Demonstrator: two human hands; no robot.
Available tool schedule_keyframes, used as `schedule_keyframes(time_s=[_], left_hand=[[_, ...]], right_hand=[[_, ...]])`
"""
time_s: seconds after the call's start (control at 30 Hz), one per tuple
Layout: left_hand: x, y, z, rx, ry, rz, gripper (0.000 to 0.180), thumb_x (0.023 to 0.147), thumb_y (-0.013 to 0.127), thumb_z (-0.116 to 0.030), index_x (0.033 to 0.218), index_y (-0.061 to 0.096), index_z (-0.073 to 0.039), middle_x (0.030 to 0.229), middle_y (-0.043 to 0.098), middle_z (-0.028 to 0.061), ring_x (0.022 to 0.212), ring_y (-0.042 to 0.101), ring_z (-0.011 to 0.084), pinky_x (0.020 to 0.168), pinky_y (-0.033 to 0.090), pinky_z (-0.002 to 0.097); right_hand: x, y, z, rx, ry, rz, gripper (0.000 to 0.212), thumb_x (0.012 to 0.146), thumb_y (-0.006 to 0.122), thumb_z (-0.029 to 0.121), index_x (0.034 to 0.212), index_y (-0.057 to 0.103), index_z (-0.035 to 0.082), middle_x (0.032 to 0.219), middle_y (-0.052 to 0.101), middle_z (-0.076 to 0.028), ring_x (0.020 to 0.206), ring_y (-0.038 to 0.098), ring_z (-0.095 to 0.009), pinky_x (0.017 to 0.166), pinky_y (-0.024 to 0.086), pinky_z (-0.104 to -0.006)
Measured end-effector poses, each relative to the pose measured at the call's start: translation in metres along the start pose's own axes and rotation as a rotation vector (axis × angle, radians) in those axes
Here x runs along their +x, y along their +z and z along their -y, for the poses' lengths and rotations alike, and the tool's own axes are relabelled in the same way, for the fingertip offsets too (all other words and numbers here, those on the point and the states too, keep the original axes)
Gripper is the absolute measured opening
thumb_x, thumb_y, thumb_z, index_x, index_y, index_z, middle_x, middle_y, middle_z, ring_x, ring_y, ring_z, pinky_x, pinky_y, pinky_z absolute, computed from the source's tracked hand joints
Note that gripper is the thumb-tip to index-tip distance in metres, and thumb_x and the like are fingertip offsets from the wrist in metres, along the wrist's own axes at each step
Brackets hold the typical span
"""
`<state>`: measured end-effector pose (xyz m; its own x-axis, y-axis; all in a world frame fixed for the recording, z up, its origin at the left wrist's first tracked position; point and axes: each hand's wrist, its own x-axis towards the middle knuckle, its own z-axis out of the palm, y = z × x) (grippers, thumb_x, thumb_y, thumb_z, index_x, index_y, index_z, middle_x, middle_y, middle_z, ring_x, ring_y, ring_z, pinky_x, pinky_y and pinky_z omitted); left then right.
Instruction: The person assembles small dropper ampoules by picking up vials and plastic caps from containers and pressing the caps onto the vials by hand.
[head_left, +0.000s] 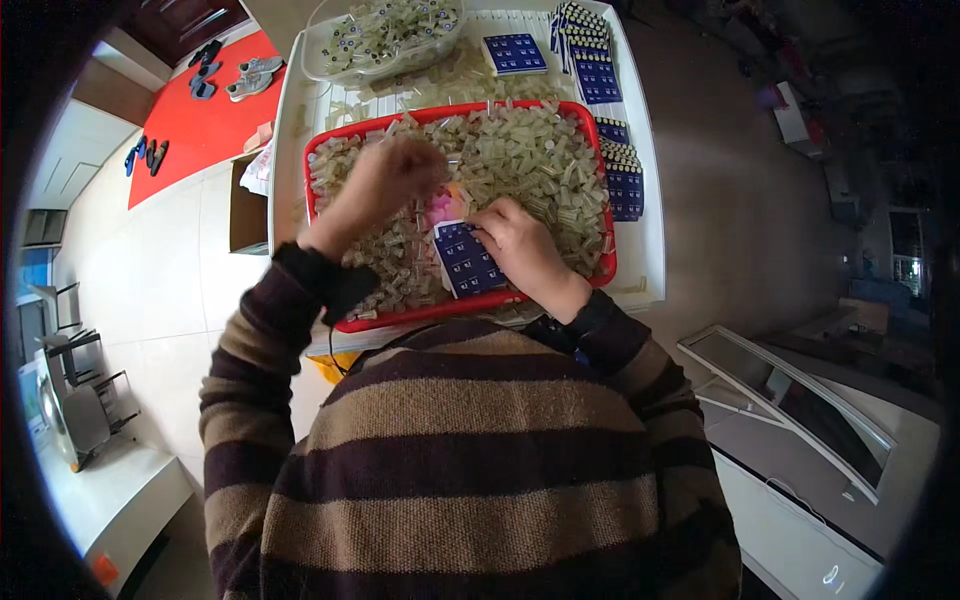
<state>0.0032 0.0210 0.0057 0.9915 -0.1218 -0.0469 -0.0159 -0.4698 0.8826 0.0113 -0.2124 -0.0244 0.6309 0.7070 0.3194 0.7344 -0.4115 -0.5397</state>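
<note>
My right hand (520, 248) pinches the upper right edge of a dark blue sheet with rows of small white printed marks (470, 262). The sheet rests at the near side of a red tray (612, 262), over a heap of small clear plastic tubes (535, 150). My left hand (395, 168) hovers over the left half of the heap, its fingers curled in and slightly blurred; what they hold, if anything, is hidden. A small pink thing (445, 207) shows between my hands, just above the sheet's top edge.
Beyond the tray stands a clear tub (385, 65) of tubes with dark marked ends. Blue sheets lie at the back (514, 54), and more with rows of pale caps at the right (597, 75). A raised rim edges the white table (648, 200). Shoes (255, 78) sit on a red mat.
</note>
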Motion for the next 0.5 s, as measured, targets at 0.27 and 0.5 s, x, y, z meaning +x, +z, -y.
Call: schedule_keyframes(time_s=[0.27,0.5], left_hand=[[0.038,-0.033,-0.029,0.199,0.273,-0.263,0.02,0.081,0.063,-0.006,0.1,0.066,-0.004,0.088,0.066,0.0136,0.079,0.065,0.0212,0.068,0.053,0.0323],[-0.026,0.014,0.001,0.725,0.288,0.206,0.013,0.079,0.057,-0.008,0.089,0.064,-0.006,0.093,0.062,0.0126,0.081,0.063,0.0322,0.07,0.053,0.0403]], right_hand=[[-0.004,-0.003,0.004,-0.162,-0.047,0.089,0.014,0.08,0.062,0.006,0.094,0.061,0.004,0.093,0.057,-0.01,0.08,0.061,-0.029,0.066,0.052,-0.0357],[-0.007,-0.001,0.002,-0.146,-0.165,-0.037,0.018,0.078,0.06,0.004,0.096,0.062,0.002,0.095,0.056,-0.01,0.083,0.061,-0.028,0.069,0.052,-0.035]])
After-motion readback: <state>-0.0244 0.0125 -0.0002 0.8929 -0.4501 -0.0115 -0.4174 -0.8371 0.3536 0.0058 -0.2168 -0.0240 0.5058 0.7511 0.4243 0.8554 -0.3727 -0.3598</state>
